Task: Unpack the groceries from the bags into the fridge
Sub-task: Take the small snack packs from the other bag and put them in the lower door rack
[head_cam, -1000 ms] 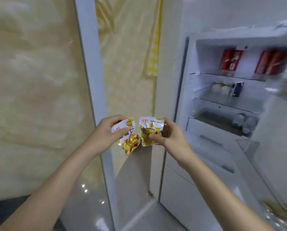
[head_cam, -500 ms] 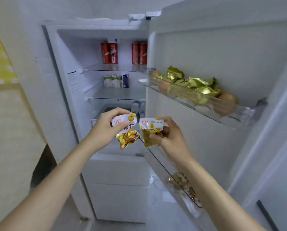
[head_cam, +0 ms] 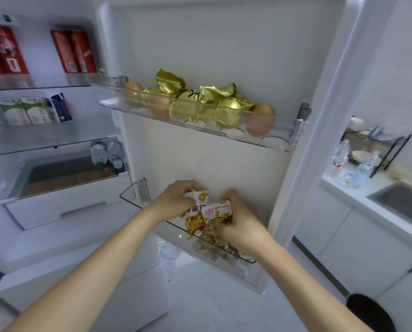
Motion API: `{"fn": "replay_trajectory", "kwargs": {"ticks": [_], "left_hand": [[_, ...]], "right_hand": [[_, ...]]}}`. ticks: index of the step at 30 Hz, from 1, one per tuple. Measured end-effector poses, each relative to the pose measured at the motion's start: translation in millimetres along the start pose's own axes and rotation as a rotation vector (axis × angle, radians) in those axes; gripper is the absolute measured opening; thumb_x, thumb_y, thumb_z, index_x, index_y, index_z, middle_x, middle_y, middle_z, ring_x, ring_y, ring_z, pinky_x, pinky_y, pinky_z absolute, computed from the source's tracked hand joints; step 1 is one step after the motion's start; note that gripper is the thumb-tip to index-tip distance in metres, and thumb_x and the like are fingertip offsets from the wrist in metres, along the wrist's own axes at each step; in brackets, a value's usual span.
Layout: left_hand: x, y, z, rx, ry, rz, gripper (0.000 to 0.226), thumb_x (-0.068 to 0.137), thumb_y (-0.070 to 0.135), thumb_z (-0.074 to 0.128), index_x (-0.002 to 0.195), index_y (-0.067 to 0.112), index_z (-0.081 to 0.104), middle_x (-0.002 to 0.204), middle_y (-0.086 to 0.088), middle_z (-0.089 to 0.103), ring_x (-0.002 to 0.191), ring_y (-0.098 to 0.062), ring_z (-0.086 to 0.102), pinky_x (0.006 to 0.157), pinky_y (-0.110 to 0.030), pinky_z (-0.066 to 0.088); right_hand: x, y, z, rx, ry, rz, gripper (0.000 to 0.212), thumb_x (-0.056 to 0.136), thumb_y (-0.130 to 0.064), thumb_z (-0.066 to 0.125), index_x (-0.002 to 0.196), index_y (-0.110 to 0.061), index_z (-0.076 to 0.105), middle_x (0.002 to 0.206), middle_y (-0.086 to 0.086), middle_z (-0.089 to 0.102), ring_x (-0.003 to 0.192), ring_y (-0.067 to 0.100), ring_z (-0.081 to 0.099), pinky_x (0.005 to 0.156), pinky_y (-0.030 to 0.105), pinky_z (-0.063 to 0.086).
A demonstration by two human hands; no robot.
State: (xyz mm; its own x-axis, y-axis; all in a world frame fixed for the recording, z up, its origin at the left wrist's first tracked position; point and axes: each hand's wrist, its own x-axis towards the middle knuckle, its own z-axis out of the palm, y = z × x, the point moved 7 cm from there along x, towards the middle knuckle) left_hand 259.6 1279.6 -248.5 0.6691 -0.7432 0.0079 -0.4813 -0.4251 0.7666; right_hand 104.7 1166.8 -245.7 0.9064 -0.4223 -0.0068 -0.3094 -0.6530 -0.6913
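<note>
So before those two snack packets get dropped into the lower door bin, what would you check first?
1. Left hand holds its snack packet: ok.
2. Right hand holds the second packet: ok.
3. Both packets are over the lower door bin, not outside its rim: ok.
4. Room left in the bin: cannot tell; other packets already lie there, partly hidden.
5. Fridge door open wide enough: ok.
6. Upper door shelf clear of the hands: ok.

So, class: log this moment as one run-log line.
left hand: holds snack packet | right hand: holds second packet | place: lower door shelf
</note>
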Motion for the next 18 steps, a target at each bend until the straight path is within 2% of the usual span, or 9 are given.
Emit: {"fn": "replay_trajectory", "kwargs": {"ticks": [2, 4, 6, 8, 10, 11, 14, 18], "left_hand": [[1.2, -9.6, 13.9, 0.082, -0.081, -0.001, 0.032, 0.089, 0.005, 0.061, 0.111, 0.027, 0.069, 0.108, 0.006, 0.066, 0.091, -0.014, 0.067, 0.059, -0.02, 0.049], [0.3, -12.5, 21.6, 0.181, -0.127, 0.015, 0.031, 0.086, 0.009, 0.063, 0.11, 0.029, 0.068, 0.103, 0.01, 0.067, 0.092, -0.012, 0.065, 0.064, -0.018, 0.046], [-0.9, -12.5, 23.6, 0.311, -0.145, 0.031, 0.029, 0.085, 0.016, 0.064, 0.109, 0.031, 0.067, 0.102, 0.011, 0.067, 0.093, -0.011, 0.065, 0.067, -0.022, 0.047], [-1.2, -11.6, 19.7, 0.481, -0.121, 0.066, 0.032, 0.086, 0.024, 0.065, 0.117, 0.029, 0.066, 0.117, 0.01, 0.063, 0.108, -0.016, 0.062, 0.078, -0.031, 0.051], [-5.0, -8.4, 10.1, 0.589, -0.052, 0.093, 0.041, 0.091, 0.034, 0.063, 0.132, 0.029, 0.059, 0.135, 0.009, 0.053, 0.123, -0.017, 0.052, 0.088, -0.035, 0.048], [-8.3, -4.3, 3.3, 0.603, -0.002, 0.119, 0.043, 0.094, 0.038, 0.061, 0.136, 0.029, 0.056, 0.137, 0.007, 0.052, 0.125, -0.017, 0.049, 0.091, -0.036, 0.046], [-24.3, 11.9, -24.2, 0.63, 0.183, 0.187, 0.038, 0.098, 0.038, 0.056, 0.134, 0.027, 0.057, 0.126, 0.004, 0.059, 0.118, -0.021, 0.054, 0.084, -0.036, 0.046], [-65.3, 16.9, -75.5, 0.633, 0.44, 0.157, 0.033, 0.095, 0.034, 0.059, 0.125, 0.023, 0.064, 0.115, 0.002, 0.067, 0.108, -0.023, 0.06, 0.078, -0.037, 0.05]], "right_hand": [[-0.9, 5.8, 8.1, -0.099, -0.046, 0.041, 0.038, 0.081, -0.02, 0.062, 0.111, -0.033, 0.042, 0.096, -0.002, 0.061, 0.083, 0.017, 0.061, 0.06, 0.033, 0.054], [-1.6, 5.3, 8.6, -0.195, -0.031, 0.041, 0.04, 0.081, -0.024, 0.062, 0.117, -0.032, 0.046, 0.105, -0.001, 0.063, 0.091, 0.02, 0.063, 0.071, 0.039, 0.06], [-2.9, 1.4, 5.4, -0.289, -0.002, 0.024, 0.051, 0.083, -0.022, 0.062, 0.132, -0.028, 0.049, 0.121, 0.002, 0.062, 0.107, 0.024, 0.062, 0.083, 0.038, 0.059], [-5.3, -4.4, 1.6, -0.356, 0.032, -0.005, 0.062, 0.084, -0.018, 0.062, 0.143, -0.026, 0.046, 0.133, 0.001, 0.057, 0.123, 0.024, 0.056, 0.093, 0.037, 0.055], [-7.9, -16.3, -2.7, -0.414, 0.098, -0.067, 0.059, 0.087, -0.022, 0.064, 0.143, -0.027, 0.047, 0.135, -0.003, 0.056, 0.126, 0.022, 0.053, 0.094, 0.037, 0.054], [-8.2, -24.3, -4.8, -0.429, 0.137, -0.105, 0.053, 0.09, -0.027, 0.064, 0.141, -0.027, 0.049, 0.134, -0.005, 0.057, 0.125, 0.021, 0.053, 0.092, 0.037, 0.053], [-4.2, -53.8, -8.9, -0.401, 0.212, -0.197, 0.038, 0.095, -0.039, 0.06, 0.131, -0.028, 0.057, 0.123, -0.009, 0.062, 0.113, 0.017, 0.059, 0.086, 0.036, 0.053], [9.7, -104.7, 1.9, -0.33, 0.248, -0.362, 0.028, 0.095, -0.045, 0.059, 0.118, -0.029, 0.063, 0.106, -0.013, 0.066, 0.099, 0.012, 0.063, 0.078, 0.034, 0.054]]}}
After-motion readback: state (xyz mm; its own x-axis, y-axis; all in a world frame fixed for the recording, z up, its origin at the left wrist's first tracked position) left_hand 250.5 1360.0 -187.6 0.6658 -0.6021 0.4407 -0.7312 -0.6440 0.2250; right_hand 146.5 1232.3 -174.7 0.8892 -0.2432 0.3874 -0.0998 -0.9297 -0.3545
